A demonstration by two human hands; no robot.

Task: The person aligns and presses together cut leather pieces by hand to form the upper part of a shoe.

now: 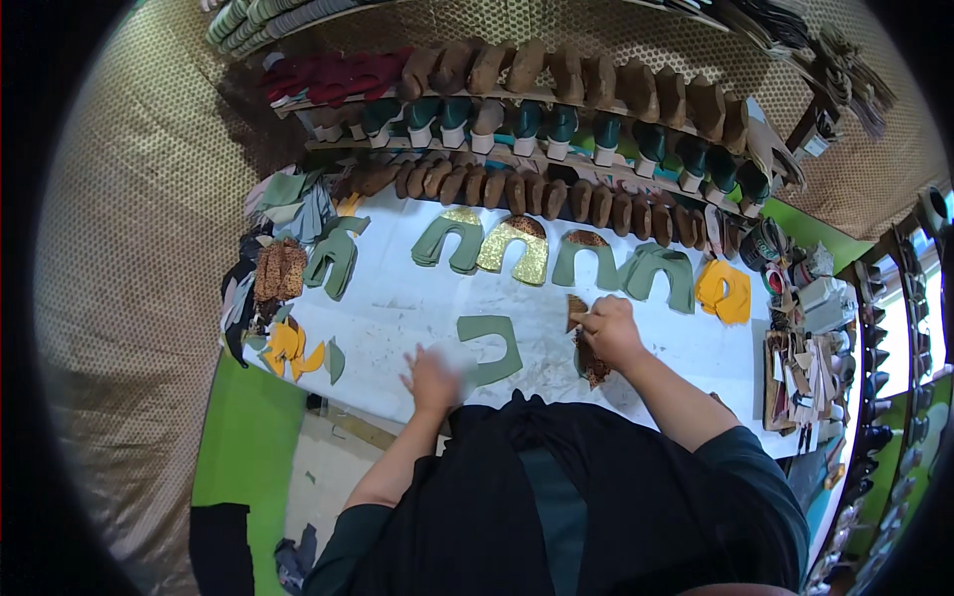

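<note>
A green U-shaped shoe-upper piece (pixel 511 348) lies flat on the white table in front of me, its opening toward the left. Just left of its lower arm is my left hand (pixel 434 380), partly smeared, fingers spread and nothing seen in them. To the right, my right hand (pixel 613 333) pinches a small brown piece (pixel 575 311) whose kind I cannot make out. Under that hand lies dark leopard-print material (pixel 594 370), partly covered by the fingers. Along the middle of the table stand green U-shaped stacks (pixel 447 241) and a gold glitter piece (pixel 517 248).
Yellow pieces (pixel 725 292) lie at the right, more yellow scraps (pixel 287 343) at the left. Leopard-print pieces (pixel 279 270) and cloth heap up at the left end. A tool rack (pixel 795 382) stands at the right edge. Shelves of shoe lasts (pixel 566 124) rise behind.
</note>
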